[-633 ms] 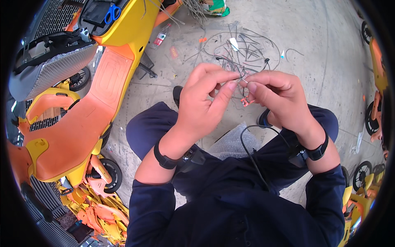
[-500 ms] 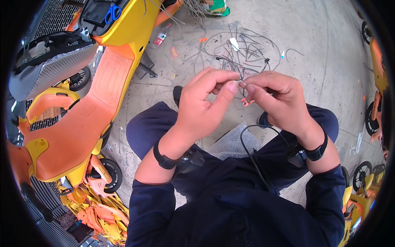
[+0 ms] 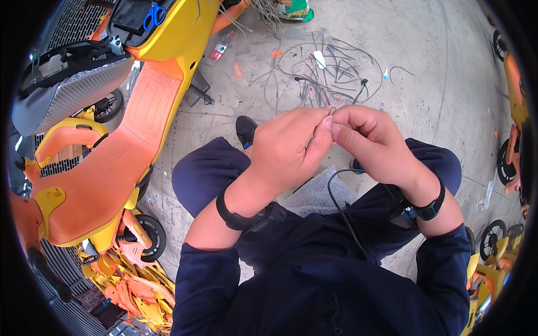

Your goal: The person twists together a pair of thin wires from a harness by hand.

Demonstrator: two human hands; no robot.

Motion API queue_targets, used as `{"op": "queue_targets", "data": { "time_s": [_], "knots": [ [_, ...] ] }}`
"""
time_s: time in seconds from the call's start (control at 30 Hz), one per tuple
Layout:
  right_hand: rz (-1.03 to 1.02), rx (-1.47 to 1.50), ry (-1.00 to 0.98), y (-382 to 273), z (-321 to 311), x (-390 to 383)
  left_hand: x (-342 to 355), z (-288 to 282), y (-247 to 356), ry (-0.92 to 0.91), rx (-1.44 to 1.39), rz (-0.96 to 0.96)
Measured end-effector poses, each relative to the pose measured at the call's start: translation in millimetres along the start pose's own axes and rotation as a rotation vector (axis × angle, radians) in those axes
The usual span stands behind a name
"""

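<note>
Before my knees my two hands meet fingertip to fingertip. My left hand [image 3: 288, 143] is closed, thumb pressed to its bent forefinger. My right hand [image 3: 372, 137] pinches from the other side. A short bend of thin wire [image 3: 333, 110] sticks up between the fingertips; the rest of it is hidden by the fingers. A speck of orange-red shows under the right thumb, mostly covered. Beyond the hands, a tangle of grey and black cable offcuts [image 3: 336, 70] lies on the concrete floor.
At left stands an orange-yellow scooter body [image 3: 112, 162] with blue-handled scissors [image 3: 154, 18] on top. A plastic bottle [image 3: 218, 50] lies near it. Broken orange and yellow plastic pieces [image 3: 137, 291] are heaped lower left. Bubble wrap [image 3: 319, 193] lies between my legs. More scooters line the right.
My left hand has turned over, knuckles up, and moved right against the right hand. The gap between the fingertips has closed, and the orange-red piece below them is now mostly hidden.
</note>
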State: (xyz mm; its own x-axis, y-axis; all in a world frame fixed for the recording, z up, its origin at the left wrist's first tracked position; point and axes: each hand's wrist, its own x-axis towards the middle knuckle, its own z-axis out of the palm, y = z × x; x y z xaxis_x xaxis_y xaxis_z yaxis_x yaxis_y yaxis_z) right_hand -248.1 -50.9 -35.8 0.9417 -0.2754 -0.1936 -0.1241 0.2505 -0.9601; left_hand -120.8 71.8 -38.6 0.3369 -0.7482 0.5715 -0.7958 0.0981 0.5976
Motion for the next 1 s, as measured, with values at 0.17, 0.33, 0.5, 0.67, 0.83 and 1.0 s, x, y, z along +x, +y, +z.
{"op": "queue_targets", "data": {
  "time_s": [0.17, 0.33, 0.5, 0.67, 0.83, 1.0],
  "knots": [
    [-0.095, -0.091, 0.049, -5.8, 9.6, -5.6, -1.2, -5.4, 6.4, -0.011, -0.134, -0.214],
    [-0.044, -0.035, -0.028, -22.7, 8.2, -8.6, -4.2, -9.3, 9.9, 0.023, -0.317, -0.364],
    [-0.071, 0.013, -0.053, -21.8, 7.1, -8.9, -6.3, -5.6, 8.1, 0.067, -0.455, -0.37],
    [-0.085, 0.072, -0.073, -20.0, 5.1, -9.8, -3.3, -7.0, 15.3, 0.1, -0.542, -0.467],
    [-0.124, 0.069, -0.086, -19.9, 5.7, -10.9, 1.4, -12.8, 27.1, 0.099, -0.691, -0.584],
    [-0.169, 0.1, -0.078, -18.4, 6.8, -10.7, 2.2, -13.8, 26.3, 0.1, -0.845, -0.707]
  ]
}}
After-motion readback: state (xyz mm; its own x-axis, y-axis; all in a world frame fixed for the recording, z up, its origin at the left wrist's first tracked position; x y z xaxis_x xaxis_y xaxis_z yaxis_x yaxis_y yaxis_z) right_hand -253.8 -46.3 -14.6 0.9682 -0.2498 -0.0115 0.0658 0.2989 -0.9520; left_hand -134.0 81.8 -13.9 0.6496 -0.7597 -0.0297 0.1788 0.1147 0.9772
